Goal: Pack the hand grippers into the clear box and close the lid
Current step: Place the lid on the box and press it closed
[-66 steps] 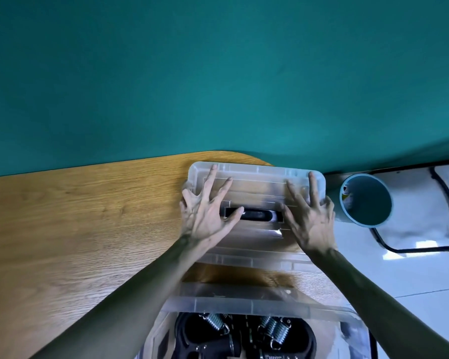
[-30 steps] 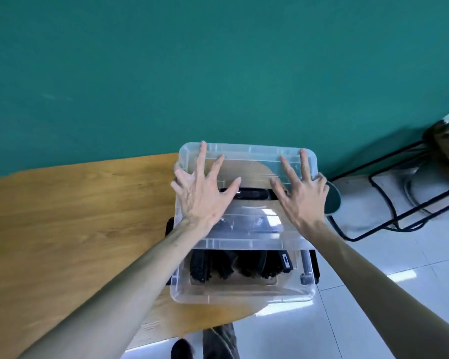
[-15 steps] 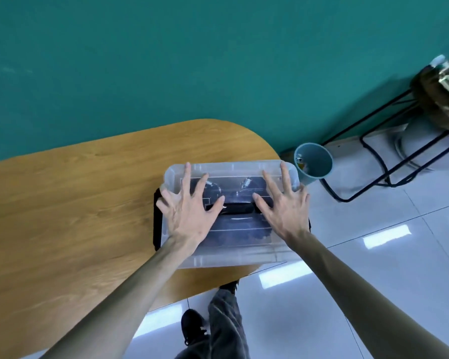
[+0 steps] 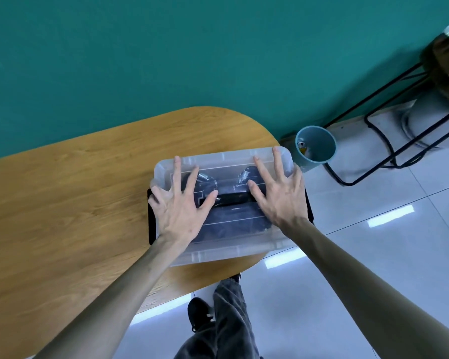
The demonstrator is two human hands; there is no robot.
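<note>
A clear plastic box (image 4: 226, 251) stands at the right end of the wooden table (image 4: 70, 193). Its clear lid (image 4: 226, 158) lies on top, with a black handle (image 4: 232, 198) in the middle. Through the lid I make out black hand grippers (image 4: 205, 181) with metal springs. My left hand (image 4: 180, 204) lies flat on the lid's left half, fingers spread. My right hand (image 4: 278, 195) lies flat on the right half, fingers spread too. Black latches show at both short sides of the box.
A teal bin (image 4: 315, 147) stands on the tiled floor just right of the table. A black wire stand (image 4: 389, 120) is further right by the teal wall. My legs and a black shoe (image 4: 200, 316) are below the table's edge.
The lid came down from a raised position onto the box, carried by both hands. Since half a second ago, the hands stay flat on it and the view has barely shifted.
</note>
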